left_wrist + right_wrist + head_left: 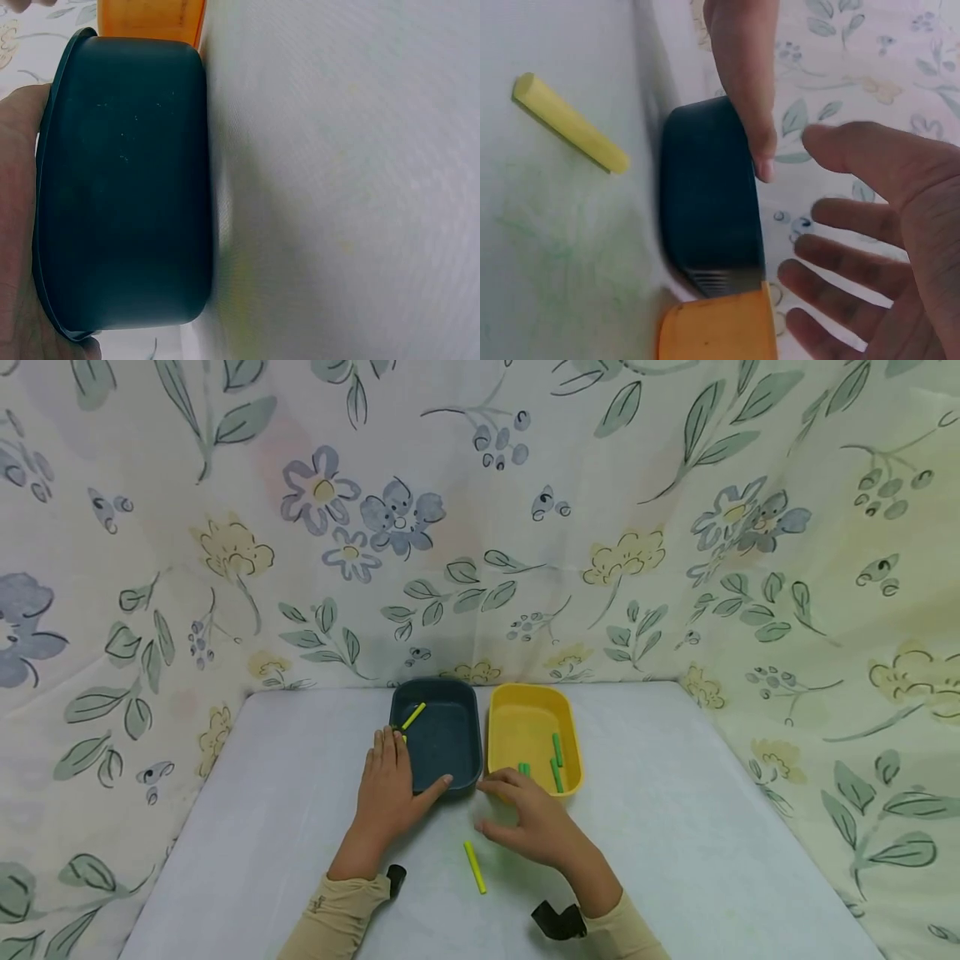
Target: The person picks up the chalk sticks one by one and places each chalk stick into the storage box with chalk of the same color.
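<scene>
My left hand (386,793) rests over the near-left corner of a dark blue plastic container (442,739), fingers straight along its left rim and thumb spread across the front rim. Part of a yellow chalk stick shows by those fingertips, and another yellow chalk stick (414,716) lies farther back in the container. My right hand (536,820), holding nothing, hovers in front of the two containers with fingers loosely bent and thumb apart. Below it on the table lies a single yellow chalk stick (475,867), seen also in the right wrist view.
A yellow container (525,714) stands just right of the blue one, with several green chalk sticks (557,750) inside. Both are near the back edge of the white-covered table (645,827). Floral cloth (480,527) rises behind. Faint green smudges mark the table.
</scene>
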{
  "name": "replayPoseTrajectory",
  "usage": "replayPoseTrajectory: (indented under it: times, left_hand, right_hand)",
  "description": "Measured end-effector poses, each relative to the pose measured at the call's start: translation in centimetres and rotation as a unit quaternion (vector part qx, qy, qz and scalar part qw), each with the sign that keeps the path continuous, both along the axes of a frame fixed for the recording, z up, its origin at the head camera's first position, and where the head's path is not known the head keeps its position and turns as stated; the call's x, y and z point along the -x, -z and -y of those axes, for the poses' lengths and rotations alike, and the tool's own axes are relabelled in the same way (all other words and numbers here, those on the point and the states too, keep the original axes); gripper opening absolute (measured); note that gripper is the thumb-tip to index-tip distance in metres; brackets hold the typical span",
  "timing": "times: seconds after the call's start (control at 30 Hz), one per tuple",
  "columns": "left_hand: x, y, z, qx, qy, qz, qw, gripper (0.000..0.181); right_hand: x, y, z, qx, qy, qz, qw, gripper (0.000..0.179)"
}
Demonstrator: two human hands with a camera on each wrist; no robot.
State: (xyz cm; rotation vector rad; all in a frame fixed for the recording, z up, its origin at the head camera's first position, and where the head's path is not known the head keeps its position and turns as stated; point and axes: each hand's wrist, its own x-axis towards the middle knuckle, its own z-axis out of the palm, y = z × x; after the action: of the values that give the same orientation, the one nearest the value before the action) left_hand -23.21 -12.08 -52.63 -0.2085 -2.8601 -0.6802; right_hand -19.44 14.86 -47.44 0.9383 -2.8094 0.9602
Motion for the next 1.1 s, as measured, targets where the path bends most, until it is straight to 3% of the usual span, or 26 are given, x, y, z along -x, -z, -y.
replayPoseTrajectory:
  times: [0.27,0.6,0.83,1.1]
  left_hand:
    - [-0.1,0.0,0.0,0.001,0.0,0.005,1.0,0.122]
    - [0.0,0.3,0.0,-0.007,0.001,-0.006,1.0,0.123]
    - [0.0,0.3,0.0,-0.01,0.001,-0.021,0.9997,0.121]
    - [-0.2,0.1,0.0,-0.009,0.0,-0.016,0.9998,0.121]
  right_hand:
    - [-0.3,0.5,-0.4,-0.015,-0.032,0.075,0.9966,0.063]
    - [-0.5,1.6,-0.6,-0.039,-0.043,0.071,0.9958,0.062]
    - [-0.7,2.2,-0.4,-0.047,-0.05,0.104,0.9922,0.062]
    - [-0.4,2.9,-0.1,-0.097,-0.049,0.125,0.9862,0.071]
